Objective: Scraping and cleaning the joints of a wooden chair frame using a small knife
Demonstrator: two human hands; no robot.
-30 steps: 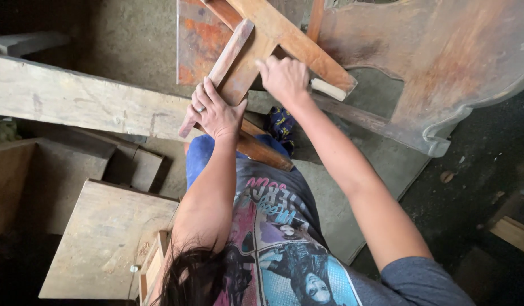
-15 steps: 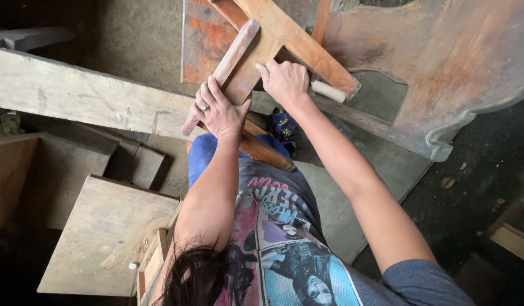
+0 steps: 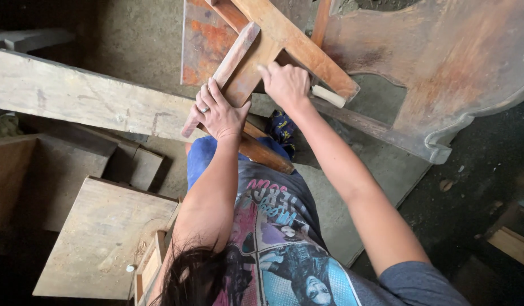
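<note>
Wooden slat (image 3: 228, 73) slanting across a reddish wooden frame (image 3: 296, 45), lower end overhanging the long pale plank (image 3: 86, 102). Left hand (image 3: 219, 113) flat on the slat's lower end, fingers spread. Right hand (image 3: 284, 85) curled tight around a pale-handled tool (image 3: 329, 96) at the frame's edge. Carved board (image 3: 443, 73) close on the right; bare floor beyond, below it.

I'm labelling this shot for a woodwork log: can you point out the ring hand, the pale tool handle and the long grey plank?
left hand (image 3: 219, 113), head view, back of the hand.
pale tool handle (image 3: 329, 96), head view, its light end.
long grey plank (image 3: 80, 99), head view, top face.
</note>
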